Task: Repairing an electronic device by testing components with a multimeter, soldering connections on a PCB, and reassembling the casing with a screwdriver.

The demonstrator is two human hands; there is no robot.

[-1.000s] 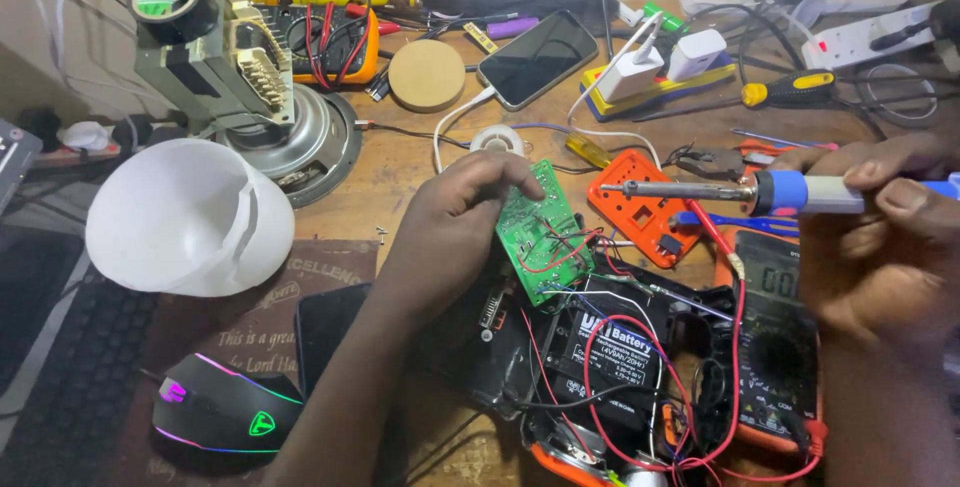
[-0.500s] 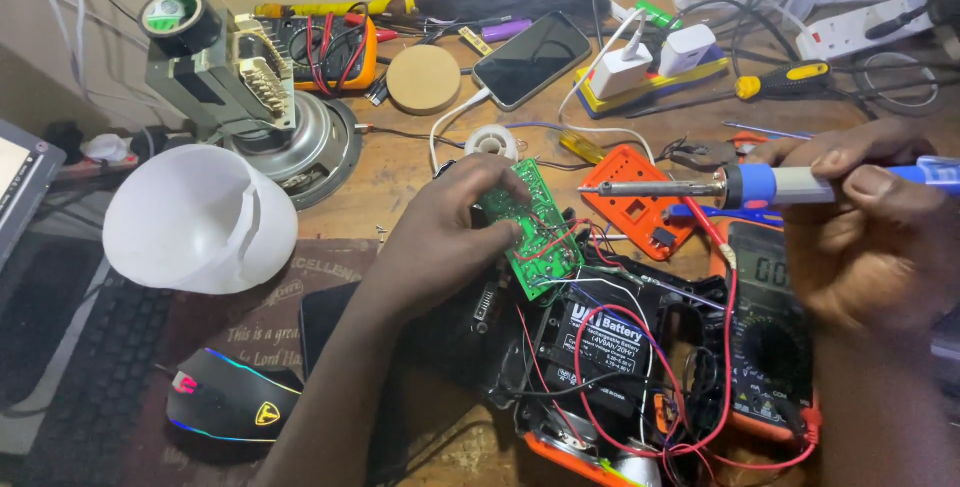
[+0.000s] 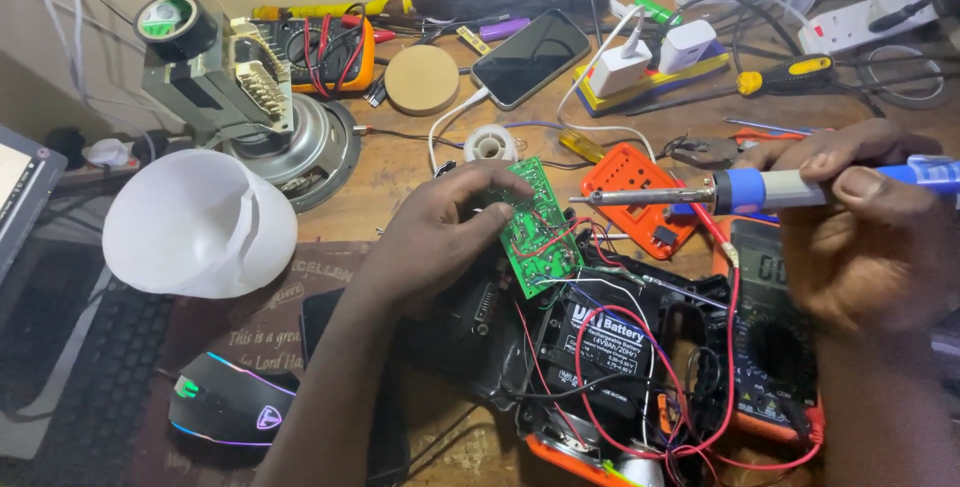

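Two hands at work over a cluttered wooden bench. Left hand (image 3: 455,232) pinches a small green circuit board (image 3: 540,227) by its upper edge, fingers closed on it, board tilted up on its side above an opened black housing (image 3: 600,347). Thin red and black wires (image 3: 640,397) run from the board down into the housing, looping round a black rectangular battery (image 3: 607,342).

Right hand (image 3: 870,237) is wrapped round the blue-and-grey handle of a soldering iron (image 3: 700,192), thumb on top. Metal shaft lies level, tip pointing left, just beside the board's right edge; contact cannot be judged.

Behind the tip: an orange perforated plastic piece (image 3: 640,172). Under the right hand: an orange-cased multimeter (image 3: 775,347), dial partly hidden.

Further out: white translucent plastic dome (image 3: 195,227) on the left, black mouse (image 3: 225,407) with lit edges below it, bare metal speaker cone (image 3: 310,142), round cork-coloured disc (image 3: 422,79), dark glossy phone (image 3: 530,57) on a white cable.
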